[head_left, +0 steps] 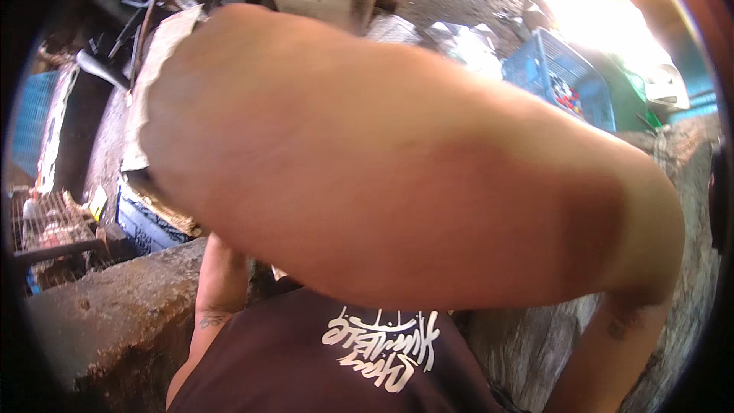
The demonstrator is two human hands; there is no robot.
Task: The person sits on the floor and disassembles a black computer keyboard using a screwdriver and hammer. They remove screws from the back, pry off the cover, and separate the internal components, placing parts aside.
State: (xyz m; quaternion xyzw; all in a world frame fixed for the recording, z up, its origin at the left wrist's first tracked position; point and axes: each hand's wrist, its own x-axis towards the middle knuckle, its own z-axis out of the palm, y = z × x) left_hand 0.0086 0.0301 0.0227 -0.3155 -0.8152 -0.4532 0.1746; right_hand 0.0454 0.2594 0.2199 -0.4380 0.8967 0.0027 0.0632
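Note:
Very close to the camera, my raised right forearm (428, 176) crosses most of the view, its elbow at the right. My right hand (206, 92) is at the left end, blurred, so its fingers and anything in them cannot be made out. Behind it a pale cardboard-like sheet (174, 27) shows. My left forearm (222, 279) hangs down by my dark shirt (306, 352) and passes under the right arm, which hides my left hand.
A blue plastic crate (145, 218) with brown material on top stands at the left, above a rough ledge (122, 306). Farther right is a blue basket (535, 61) holding small colourful things. A pale wooden block-like piece (329, 4) stands at the top.

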